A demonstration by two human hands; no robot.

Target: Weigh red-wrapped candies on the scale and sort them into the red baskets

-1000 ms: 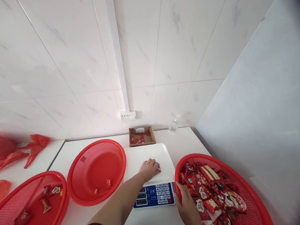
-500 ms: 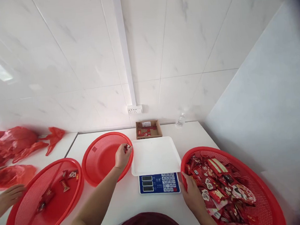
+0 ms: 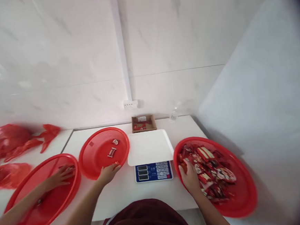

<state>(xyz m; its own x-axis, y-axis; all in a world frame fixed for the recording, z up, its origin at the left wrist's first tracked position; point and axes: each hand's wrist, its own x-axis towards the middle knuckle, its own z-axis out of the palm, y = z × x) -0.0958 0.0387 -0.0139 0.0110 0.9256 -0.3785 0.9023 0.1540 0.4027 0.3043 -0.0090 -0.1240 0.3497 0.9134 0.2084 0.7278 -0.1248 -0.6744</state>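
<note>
My left hand (image 3: 108, 174) is at the near rim of the middle red basket (image 3: 84, 166), its fingers curled over what seems to be a small orange-red wrapped candy (image 3: 117, 163). Two wrapped candies, one dark red (image 3: 112, 152) and one red and white (image 3: 115, 142), lie on that basket's floor. My right hand (image 3: 191, 178) reaches over the left rim of the right red basket (image 3: 250, 194), which holds many red snack packets (image 3: 209, 173). Thumb and fingers close round a reddish packet (image 3: 183, 166), mostly hidden.
A scale with a white pan (image 3: 149, 147) and blue keypad (image 3: 153, 172) stands between the baskets. Behind it are a small cardboard box (image 3: 143, 124) and a clear bottle (image 3: 174, 114). At left, another person's hand (image 3: 58, 178) reaches into a third red basket (image 3: 76, 187), near red plastic bags (image 3: 12, 140).
My left hand has drawn back toward me, and two candies now lie in the middle basket. My right hand has moved from the rim into the packets. The other person's hand has entered the left basket.
</note>
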